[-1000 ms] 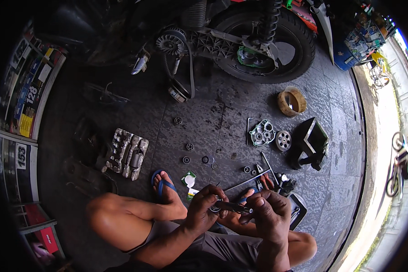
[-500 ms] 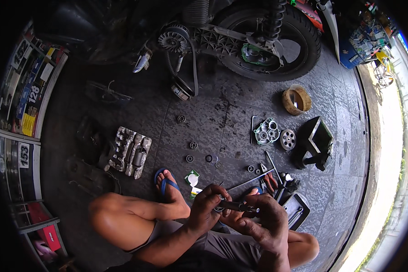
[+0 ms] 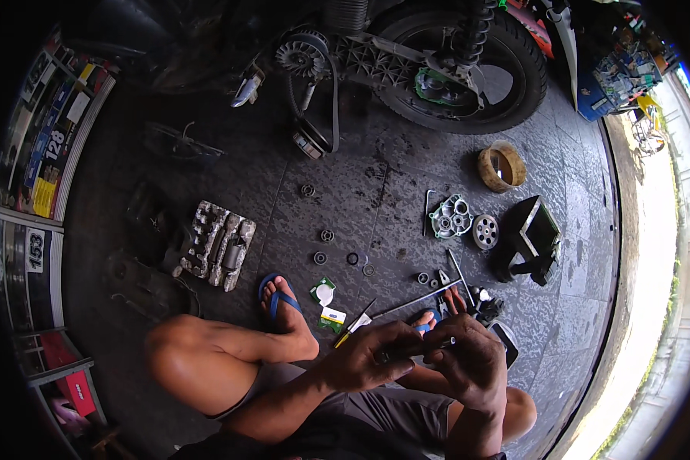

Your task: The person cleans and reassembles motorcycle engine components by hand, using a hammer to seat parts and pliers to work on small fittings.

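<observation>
Hands (image 3: 363, 359) shifted rightward, both clamped on dark rod (image 3: 451, 341) (mostly hidden); long axis sideways, pointing right.

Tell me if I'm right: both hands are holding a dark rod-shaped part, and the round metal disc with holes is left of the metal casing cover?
Not quite: the round metal disc with holes lies right of the metal casing cover, as the head view shows. The left hand and right hand are holding a dark rod-shaped part.
</observation>
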A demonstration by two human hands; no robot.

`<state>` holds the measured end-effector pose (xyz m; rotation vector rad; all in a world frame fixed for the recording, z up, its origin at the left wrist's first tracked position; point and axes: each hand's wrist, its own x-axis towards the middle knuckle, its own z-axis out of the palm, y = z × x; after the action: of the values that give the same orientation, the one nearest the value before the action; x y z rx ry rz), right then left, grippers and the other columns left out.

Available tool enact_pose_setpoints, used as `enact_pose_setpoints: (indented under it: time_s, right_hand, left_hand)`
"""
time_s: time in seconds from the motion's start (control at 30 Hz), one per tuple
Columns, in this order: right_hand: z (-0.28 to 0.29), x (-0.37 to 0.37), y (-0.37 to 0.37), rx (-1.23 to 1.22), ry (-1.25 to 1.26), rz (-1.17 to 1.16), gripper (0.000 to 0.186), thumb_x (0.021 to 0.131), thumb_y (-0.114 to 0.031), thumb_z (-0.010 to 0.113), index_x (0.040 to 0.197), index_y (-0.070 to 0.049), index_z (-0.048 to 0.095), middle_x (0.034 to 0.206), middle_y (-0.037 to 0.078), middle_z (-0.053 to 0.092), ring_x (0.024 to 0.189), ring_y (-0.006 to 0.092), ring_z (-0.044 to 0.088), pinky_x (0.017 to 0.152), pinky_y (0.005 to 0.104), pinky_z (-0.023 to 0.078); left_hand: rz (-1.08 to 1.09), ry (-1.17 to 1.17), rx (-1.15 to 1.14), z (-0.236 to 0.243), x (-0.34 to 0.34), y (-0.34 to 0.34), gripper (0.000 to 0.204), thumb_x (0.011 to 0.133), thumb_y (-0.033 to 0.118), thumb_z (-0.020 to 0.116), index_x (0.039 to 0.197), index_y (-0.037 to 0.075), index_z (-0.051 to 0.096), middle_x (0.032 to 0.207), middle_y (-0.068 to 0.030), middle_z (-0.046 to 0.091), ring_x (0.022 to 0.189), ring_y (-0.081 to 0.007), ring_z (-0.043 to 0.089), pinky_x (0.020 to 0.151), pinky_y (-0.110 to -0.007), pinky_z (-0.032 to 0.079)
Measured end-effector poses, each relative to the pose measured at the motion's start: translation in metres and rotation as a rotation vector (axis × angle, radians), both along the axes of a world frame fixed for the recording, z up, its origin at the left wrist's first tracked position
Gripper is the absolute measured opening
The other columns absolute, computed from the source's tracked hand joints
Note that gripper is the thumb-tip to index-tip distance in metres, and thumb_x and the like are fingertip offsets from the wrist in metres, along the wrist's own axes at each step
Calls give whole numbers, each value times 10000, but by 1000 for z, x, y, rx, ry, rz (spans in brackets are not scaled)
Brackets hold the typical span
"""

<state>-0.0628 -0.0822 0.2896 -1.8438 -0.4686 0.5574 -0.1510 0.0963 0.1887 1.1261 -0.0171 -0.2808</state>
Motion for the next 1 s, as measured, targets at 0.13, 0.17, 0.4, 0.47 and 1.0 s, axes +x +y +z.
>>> enact_pose_setpoints:
  time_s: [0.13,0.17,0.4,0.47,1.0]
  right_hand:
    - [-2,-5,4,53,-15,12,265,833,-37,798,1077,22,715,963,113,700,886,203,696,759,316,547]
    - [-2,-6,5,78,-16,7,289,835,-36,804,1106,11,717,973,119,707,897,220,704,762,327,556]
    - [-11,-11,2,89,144,-49,314,809,-59,849,1079,11,705,982,96,730,933,209,700,866,333,528]
    - [-15,-10,0,138,162,-23,280,819,-45,837,1057,12,700,1003,99,728,946,209,699,884,335,520]
    - [-5,-13,-18,208,82,-261,160,965,-55,692,1081,51,725,959,119,711,853,166,708,731,289,568]
  left_hand:
    - [117,-137,80,7,0,0,255,959,53,678,1208,1,653,946,-57,698,845,-99,662,723,-278,527]
    - [145,-114,72,9,-1,0,259,960,53,677,1212,1,657,923,-58,703,817,-102,667,702,-280,530]
    - [216,-235,228,12,-3,5,248,940,53,688,1183,2,690,907,-91,737,764,-143,709,663,-292,539]
    - [193,-232,253,13,-3,5,266,924,72,703,1180,5,691,902,-98,735,777,-160,717,680,-297,543]
    - [173,-173,367,12,-4,3,283,912,119,725,1162,-7,683,910,-80,724,786,-109,665,696,-276,519]
